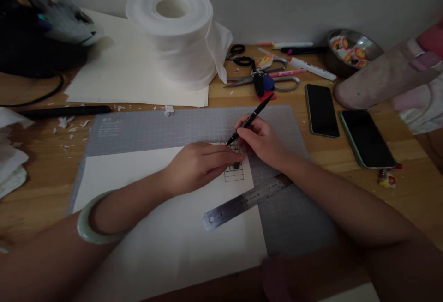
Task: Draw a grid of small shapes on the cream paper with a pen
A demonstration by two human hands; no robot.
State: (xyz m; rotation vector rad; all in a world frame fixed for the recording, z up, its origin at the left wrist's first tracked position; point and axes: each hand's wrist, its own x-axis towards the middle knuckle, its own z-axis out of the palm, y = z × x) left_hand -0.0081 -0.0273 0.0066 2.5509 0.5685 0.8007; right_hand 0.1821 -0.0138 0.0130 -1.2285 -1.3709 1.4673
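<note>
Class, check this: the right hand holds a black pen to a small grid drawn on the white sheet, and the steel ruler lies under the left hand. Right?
Not quite. In the head view the steel ruler lies clear of the left hand, nearer the right forearm. The right hand, black pen, grid and white sheet are as stated.

Both forearms are bare, and a pale green bangle (90,222) circles the left wrist.

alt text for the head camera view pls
The right hand holds a black pen over a small drawn grid on white paper, which the left hand presses flat. A steel ruler lies beside it on a grey cutting mat.
</note>
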